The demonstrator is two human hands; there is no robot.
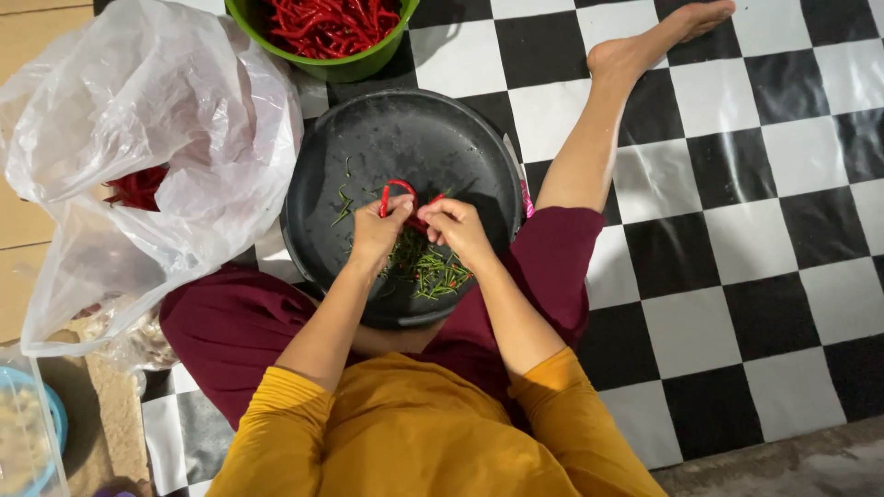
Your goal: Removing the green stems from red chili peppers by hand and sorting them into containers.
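The black round tray (pixel 368 147) rests on the person's lap and serves as the reference point for all positions below.

Hands. Both hands work over the middle of the tray. The left hand (pixel 379 232) pinches a curved red chilli (pixel 398 188) between thumb and fingertips, fingers closed on it. The right hand (pixel 458 230) is closed on the other end of the same chilli, or on a second one touching it; the view does not settle which. The hands are almost touching.

Contents. A pile of green stems (pixel 431 270) lies on the near part of the tray, just below the hands. A few loose stems are scattered toward the tray's left side.

Surroundings. A green bowl (pixel 324 63) filled with red chillies sits just beyond the tray's far edge. A clear plastic bag (pixel 157 138) lies to the left of the tray, with more red chillies (pixel 138 187) visible through it. The tray's right side faces the black-and-white tiled floor (pixel 737 184) and the person's outstretched bare leg (pixel 612 110).

Risks, as judged from this position:
- The tray is supported only by the lap. A shift of the leg could tilt it and spill the stem pile onto the floor.
- Bare fingers are in direct contact with chilli. Juice from a snapped pod could irritate the skin, or the eyes if touched.
- A hard pull could break the pod mid-length and not at the stem.
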